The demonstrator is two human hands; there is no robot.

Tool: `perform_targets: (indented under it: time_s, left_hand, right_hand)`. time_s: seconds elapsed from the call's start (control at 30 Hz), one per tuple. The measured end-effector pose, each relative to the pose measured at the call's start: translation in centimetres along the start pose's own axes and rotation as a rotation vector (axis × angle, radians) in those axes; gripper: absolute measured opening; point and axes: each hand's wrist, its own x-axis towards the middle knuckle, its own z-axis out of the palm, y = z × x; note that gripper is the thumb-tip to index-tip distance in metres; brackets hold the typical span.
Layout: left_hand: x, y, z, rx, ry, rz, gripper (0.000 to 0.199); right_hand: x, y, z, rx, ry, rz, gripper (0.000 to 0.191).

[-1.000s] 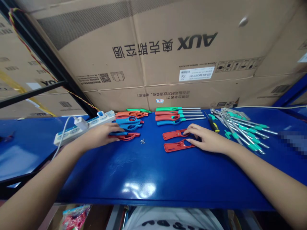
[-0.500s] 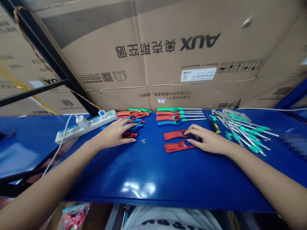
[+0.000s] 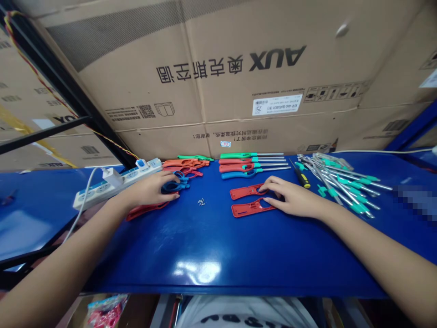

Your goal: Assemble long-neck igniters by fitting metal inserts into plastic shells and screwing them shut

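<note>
My left hand (image 3: 152, 187) is closed around the near end of a stack, its fingers on blue lighter casings (image 3: 177, 186) and its thumb along a red lighter casing (image 3: 145, 209). The palm hides part of these pieces. On the right, my right hand (image 3: 290, 197) grips the ends of two red casing halves, with curled fingers on the upper half (image 3: 244, 192) and the thumb at the lower half (image 3: 251, 208). Both halves lie flat with the hollow inside facing up. Several tiny screws (image 3: 200, 202) lie between my hands.
Behind lie lighters with metal tubes (image 3: 239, 167) and orange casings (image 3: 184, 162). A yellow-black screwdriver (image 3: 302, 178) sits beside a pile of metal tubes with teal parts (image 3: 351, 187). A power strip (image 3: 118, 182) stands at left, a large cardboard box (image 3: 211, 105) at the back.
My left hand has slid leftward, and the blue and red casings under it have moved left too. My right hand stays at the two red halves. The whole view has shifted slightly.
</note>
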Motion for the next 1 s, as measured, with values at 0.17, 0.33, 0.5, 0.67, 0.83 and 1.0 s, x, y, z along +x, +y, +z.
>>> perform_targets:
  time_s: [0.17, 0.33, 0.5, 0.67, 0.83, 1.0]
  left_hand:
    - [0.9, 0.2, -0.1, 0.008, 0.168, -0.022, 0.053]
    - [3.3, 0.3, 0.5, 0.069, 0.168, -0.043, 0.055]
    - [5.8, -0.4, 0.8, 0.123, 0.178, -0.147, 0.05]
    - [8.2, -2.2, 0.4, 0.152, 0.149, -0.229, 0.048]
    - [9.8, -3.8, -1.0, 0.119, -0.029, -0.161, 0.039]
    - [9.9, -3.6, -2.3, 0.108, -0.03, -0.132, 0.033]
  right_hand:
    - [0.0, -0.1, 0.0, -0.004, -0.012, 0.018, 0.032]
    - [0.1, -0.1, 0.0, -0.002, -0.005, 0.024, 0.03]
    - [0.1, -0.1, 0.0, -0.003, -0.007, 0.017, 0.03]
    - [0.0, -0.1, 0.0, 0.008, -0.016, 0.025, 0.03]
    - [0.1, 0.0, 0.0, 0.005, -0.019, 0.02, 0.031]
    - [0.1, -0.1, -0.1, -0.002, -0.028, 0.024, 0.032]
